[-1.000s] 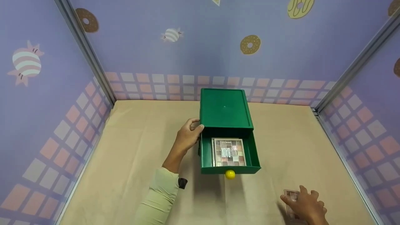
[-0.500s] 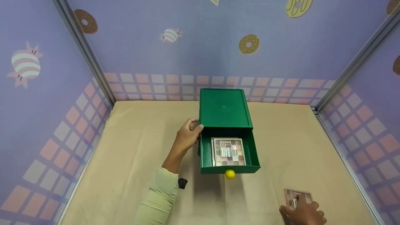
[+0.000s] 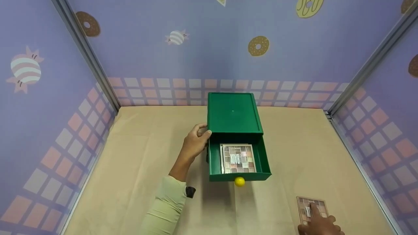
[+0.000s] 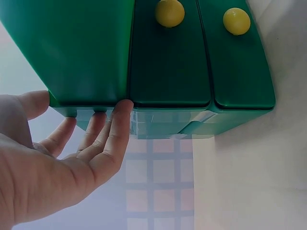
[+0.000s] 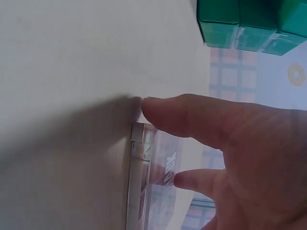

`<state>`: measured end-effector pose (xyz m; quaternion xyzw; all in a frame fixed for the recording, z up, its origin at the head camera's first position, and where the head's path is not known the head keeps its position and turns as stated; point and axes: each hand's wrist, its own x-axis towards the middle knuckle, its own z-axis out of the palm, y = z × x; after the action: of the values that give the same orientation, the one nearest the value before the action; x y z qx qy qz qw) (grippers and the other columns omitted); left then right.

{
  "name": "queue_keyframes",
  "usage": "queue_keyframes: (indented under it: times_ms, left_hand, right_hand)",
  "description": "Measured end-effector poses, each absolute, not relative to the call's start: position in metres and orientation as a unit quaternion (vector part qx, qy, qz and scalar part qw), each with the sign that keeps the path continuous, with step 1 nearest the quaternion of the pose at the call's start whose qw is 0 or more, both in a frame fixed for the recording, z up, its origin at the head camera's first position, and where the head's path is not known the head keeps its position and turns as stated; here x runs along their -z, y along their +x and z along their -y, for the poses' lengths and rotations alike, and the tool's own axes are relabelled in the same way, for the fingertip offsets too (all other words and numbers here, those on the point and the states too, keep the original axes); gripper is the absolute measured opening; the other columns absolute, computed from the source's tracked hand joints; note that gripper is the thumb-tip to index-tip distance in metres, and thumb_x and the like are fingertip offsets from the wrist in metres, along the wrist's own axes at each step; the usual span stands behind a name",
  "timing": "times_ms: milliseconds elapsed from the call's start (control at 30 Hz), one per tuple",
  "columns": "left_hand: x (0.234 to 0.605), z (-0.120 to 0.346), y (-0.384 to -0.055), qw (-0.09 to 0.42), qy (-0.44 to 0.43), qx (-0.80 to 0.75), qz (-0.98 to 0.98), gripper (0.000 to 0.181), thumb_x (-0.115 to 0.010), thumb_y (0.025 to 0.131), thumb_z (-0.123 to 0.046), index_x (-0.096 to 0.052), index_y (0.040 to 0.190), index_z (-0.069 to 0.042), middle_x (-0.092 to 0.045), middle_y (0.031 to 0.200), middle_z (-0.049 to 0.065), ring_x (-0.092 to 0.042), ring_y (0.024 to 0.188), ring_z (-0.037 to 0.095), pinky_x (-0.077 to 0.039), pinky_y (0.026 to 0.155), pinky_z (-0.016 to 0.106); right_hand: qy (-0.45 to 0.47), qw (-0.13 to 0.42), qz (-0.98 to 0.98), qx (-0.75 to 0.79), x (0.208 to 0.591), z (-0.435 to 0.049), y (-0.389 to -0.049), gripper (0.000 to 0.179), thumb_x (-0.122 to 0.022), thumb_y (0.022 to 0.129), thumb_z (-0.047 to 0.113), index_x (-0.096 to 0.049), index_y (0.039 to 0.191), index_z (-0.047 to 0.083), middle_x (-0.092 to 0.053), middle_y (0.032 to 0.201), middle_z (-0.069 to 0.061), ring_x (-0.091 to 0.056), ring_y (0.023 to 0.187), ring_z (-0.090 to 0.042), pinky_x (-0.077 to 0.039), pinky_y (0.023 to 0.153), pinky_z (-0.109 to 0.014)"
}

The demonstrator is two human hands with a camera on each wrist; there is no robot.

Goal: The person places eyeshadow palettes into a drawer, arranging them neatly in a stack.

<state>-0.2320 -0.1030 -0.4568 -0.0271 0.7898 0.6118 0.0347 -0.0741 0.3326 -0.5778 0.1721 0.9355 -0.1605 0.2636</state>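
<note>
A green drawer cabinet (image 3: 233,112) stands at the middle of the table, its top drawer (image 3: 222,178) pulled out. Stacked eyeshadow palettes (image 3: 238,158) with clear lids lie in that drawer. My left hand (image 3: 195,143) rests against the cabinet's left side, thumb at the front corner and fingertips pressed to the wall. At the lower right, another palette (image 3: 303,203) lies flat on the table. Over it is my right hand (image 3: 321,225); its index finger touches the lid. In the right wrist view the thumb (image 5: 180,112) is just beside the palette's edge.
A yellow knob (image 3: 239,181) sticks out from the drawer front. Lower down, two closed drawers show yellow knobs (image 4: 170,13) in the left wrist view. Purple patterned panels (image 3: 209,45) enclose the back and sides of the beige tabletop (image 3: 147,137).
My right hand has drawn back toward the near edge, uncovering more of the palette, and its index finger now points onto the lid. The left hand stays at the cabinet.
</note>
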Motion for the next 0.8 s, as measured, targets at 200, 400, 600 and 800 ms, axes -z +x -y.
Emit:
queue_keyframes:
  times_ms: [200,400,600,800]
  left_hand:
    - [0.457,0.102,-0.232,0.033,-0.029,-0.612,-0.79,0.043,-0.056,0.104,-0.036,-0.053,0.145,-0.025,-0.068,0.114,0.007,-0.065,0.091,0.027,-0.05,0.071,0.029]
    - [0.458,0.102,-0.232,0.036,-0.033,-0.614,-0.788,0.044,-0.056,0.103,-0.036,-0.053,0.145,-0.025,-0.067,0.117,0.008,-0.065,0.093,0.026,-0.051,0.072,0.029]
    - [0.458,0.103,-0.232,0.039,-0.029,-0.613,-0.788,0.045,-0.055,0.103,-0.038,-0.052,0.146,-0.025,-0.067,0.119,0.008,-0.065,0.089,0.02,-0.054,0.078,0.037]
    - [0.457,0.103,-0.232,0.033,-0.028,-0.605,-0.795,0.045,-0.056,0.103,-0.038,-0.053,0.145,-0.024,-0.067,0.111,0.007,-0.063,0.086,0.021,-0.052,0.072,0.031]
  right_hand:
    - [0.175,0.254,-0.934,0.182,0.577,-0.333,-0.073,0.109,-0.082,0.075,0.045,-0.02,0.157,0.008,-0.042,0.105,-0.047,-0.053,0.08,-0.05,-0.05,0.071,-0.061]
    - [0.179,0.225,-0.941,0.18,0.579,-0.335,-0.071,0.107,-0.081,0.074,0.049,-0.025,0.155,0.008,-0.043,0.102,-0.046,-0.052,0.079,-0.05,-0.049,0.071,-0.061]
    - [0.177,0.191,-0.95,0.174,0.577,-0.335,-0.075,0.102,-0.076,0.073,0.053,-0.031,0.152,0.007,-0.044,0.104,-0.045,-0.053,0.082,-0.054,-0.046,0.076,-0.065]
    - [0.179,0.177,-0.953,0.168,0.569,-0.333,-0.084,0.101,-0.076,0.072,0.052,-0.033,0.151,0.006,-0.045,0.104,-0.043,-0.052,0.084,-0.055,-0.044,0.074,-0.062]
